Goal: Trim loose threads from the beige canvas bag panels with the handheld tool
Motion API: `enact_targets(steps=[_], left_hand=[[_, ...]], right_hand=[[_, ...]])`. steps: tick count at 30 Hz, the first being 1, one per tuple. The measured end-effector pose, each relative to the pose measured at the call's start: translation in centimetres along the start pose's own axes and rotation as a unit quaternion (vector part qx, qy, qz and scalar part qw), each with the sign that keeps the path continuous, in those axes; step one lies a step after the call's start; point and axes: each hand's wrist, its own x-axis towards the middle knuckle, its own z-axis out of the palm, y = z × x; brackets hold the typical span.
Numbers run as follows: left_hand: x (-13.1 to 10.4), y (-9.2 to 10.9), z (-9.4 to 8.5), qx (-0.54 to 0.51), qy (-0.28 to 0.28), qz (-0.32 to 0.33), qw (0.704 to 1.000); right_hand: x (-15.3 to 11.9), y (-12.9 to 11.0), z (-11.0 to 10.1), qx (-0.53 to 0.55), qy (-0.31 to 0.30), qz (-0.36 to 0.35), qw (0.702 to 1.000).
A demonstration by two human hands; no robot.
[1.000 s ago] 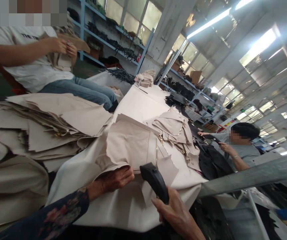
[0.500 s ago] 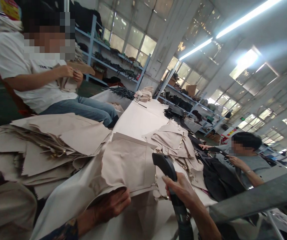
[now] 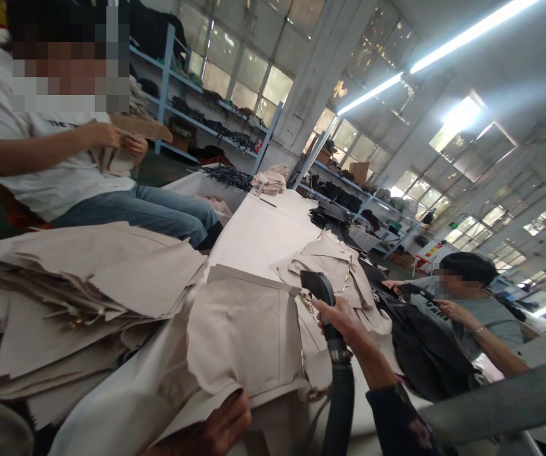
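My right hand (image 3: 345,322) is wrapped round the handle of a black vacuum hose (image 3: 340,396), whose curved nozzle (image 3: 318,286) points up and left over the upper right of the cloth. My left hand (image 3: 229,419) is closed on the lower edge of a beige fabric piece (image 3: 242,332), partly under a fold, so some fingers are hidden. This piece lies spread on the white table (image 3: 247,237), with a gold zipper (image 3: 300,339) along its right side. Beyond the nozzle lies a heap of similar beige pieces (image 3: 327,256).
A tall stack of beige cut pieces (image 3: 111,263) stands at the left. Dark fabric (image 3: 422,342) lies at the right by a co-worker (image 3: 467,304); another person (image 3: 64,152) sits at left handling cloth. A grey metal bar (image 3: 501,399) crosses the lower right.
The vacuum hose in my right hand has moved slightly up and right across the cloth. My left hand, keeping the fabric edge, has shifted slightly lower. The view has also shifted a little.
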Motion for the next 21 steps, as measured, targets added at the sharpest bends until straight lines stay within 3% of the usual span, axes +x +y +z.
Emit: enact_targets(steps=[2, 4, 8, 13, 17, 21], left_hand=[[0.3, 0.1, 0.0, -0.014, 0.057, -0.014, 0.998], [0.5, 0.1, -0.1, -0.009, 0.069, -0.015, 0.997], [0.4, 0.0, -0.3, 0.007, 0.016, 0.003, 1.0], [1.0, -0.4, -1.0, -0.008, 0.017, -0.007, 1.0], [2.0, -0.3, -3.1, -0.018, -0.049, -0.017, 0.998], [2.1, 1.0, -5.1, -0.019, -0.079, -0.087, 0.993]], right_hand=[[-1.2, -0.2, -1.0, 0.003, 0.0, -0.005, 1.0], [-2.7, -0.1, -1.3, 0.005, -0.014, -0.004, 1.0], [-4.3, 0.7, 0.5, 0.012, -0.055, 0.003, 0.998], [-1.7, 0.5, 3.4, 0.005, -0.076, -0.005, 0.997], [-0.8, -0.2, 3.0, -0.003, -0.044, -0.019, 0.999], [-4.0, -0.6, 1.3, -0.013, -0.066, -0.021, 0.998]])
